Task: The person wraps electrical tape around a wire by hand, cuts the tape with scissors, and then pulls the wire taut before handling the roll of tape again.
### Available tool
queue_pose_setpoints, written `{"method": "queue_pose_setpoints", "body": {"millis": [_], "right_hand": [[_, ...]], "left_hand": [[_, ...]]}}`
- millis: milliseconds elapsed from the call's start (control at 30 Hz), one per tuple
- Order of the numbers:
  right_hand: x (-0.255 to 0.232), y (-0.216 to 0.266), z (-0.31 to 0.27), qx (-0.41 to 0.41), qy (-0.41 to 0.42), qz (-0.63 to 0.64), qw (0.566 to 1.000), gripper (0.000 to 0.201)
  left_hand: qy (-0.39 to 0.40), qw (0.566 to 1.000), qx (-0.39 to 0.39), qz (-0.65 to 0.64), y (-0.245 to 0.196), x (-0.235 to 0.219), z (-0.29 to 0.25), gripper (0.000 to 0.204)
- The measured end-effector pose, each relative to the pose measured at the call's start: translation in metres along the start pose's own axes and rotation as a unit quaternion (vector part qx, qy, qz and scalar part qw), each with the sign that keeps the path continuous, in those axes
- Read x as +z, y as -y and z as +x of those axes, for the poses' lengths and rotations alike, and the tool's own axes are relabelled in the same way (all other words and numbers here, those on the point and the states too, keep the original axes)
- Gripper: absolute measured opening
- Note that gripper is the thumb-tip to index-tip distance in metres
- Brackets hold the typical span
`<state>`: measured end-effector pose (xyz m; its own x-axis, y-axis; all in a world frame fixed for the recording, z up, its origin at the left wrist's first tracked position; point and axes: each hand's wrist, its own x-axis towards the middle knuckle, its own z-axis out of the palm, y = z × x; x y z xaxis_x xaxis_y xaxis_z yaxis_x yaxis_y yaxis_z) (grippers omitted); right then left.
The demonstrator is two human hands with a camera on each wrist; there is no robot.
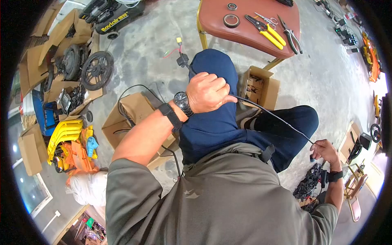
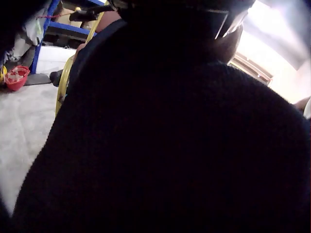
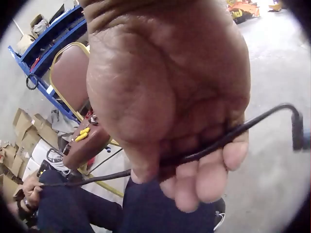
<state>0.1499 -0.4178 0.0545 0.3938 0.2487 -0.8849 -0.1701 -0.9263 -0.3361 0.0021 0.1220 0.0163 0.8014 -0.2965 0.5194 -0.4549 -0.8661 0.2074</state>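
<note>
A thin black cable (image 1: 274, 116) stretches across the person's lap between both hands. My left hand (image 1: 208, 93), a watch above it, grips the cable over the knee. Past this fist, the cable carries a small black block (image 1: 182, 60), thin red wires and a yellow connector (image 1: 179, 41). Off to the right, my right hand (image 1: 325, 151) pinches the cable. In the right wrist view the cable runs under the thumb and across the curled fingers (image 3: 211, 182), then bends down to a black plug (image 3: 298, 130). Dark fabric hides the left hand's work in the left wrist view.
A brown padded chair (image 1: 241, 34) ahead bears yellow-handled wire strippers (image 1: 267, 32), pliers (image 1: 290, 36), scissors and two rings. Open cardboard boxes (image 1: 269, 87) stand on both sides of the legs. Wheels (image 1: 97, 70) and yellow plastic parts (image 1: 63, 136) lie at left, a black wire heap (image 1: 309, 181) at right.
</note>
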Motion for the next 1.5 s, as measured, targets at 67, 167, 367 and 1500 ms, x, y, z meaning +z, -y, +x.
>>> {"method": "queue_pose_setpoints", "body": {"millis": [67,167,367,1500], "right_hand": [[0.010,0.018,0.004,0.022,-0.020,-0.043,0.999,0.028],[0.013,0.008,0.014,0.001,-0.036,-0.040,0.999,0.031],[-0.008,-0.026,0.008,-0.037,-0.007,0.090,0.995,0.027],[0.004,-0.040,0.026,-0.082,-0.152,0.146,0.974,0.038]], "left_hand": [[-0.009,1.000,0.004,0.000,-0.003,0.000,0.002,0.035],[-0.006,1.000,0.003,0.000,-0.004,0.001,0.002,0.035],[-0.002,1.000,-0.006,0.000,0.000,0.000,-0.002,0.035],[-0.021,0.999,-0.025,0.007,-0.004,0.001,-0.001,0.030]]}}
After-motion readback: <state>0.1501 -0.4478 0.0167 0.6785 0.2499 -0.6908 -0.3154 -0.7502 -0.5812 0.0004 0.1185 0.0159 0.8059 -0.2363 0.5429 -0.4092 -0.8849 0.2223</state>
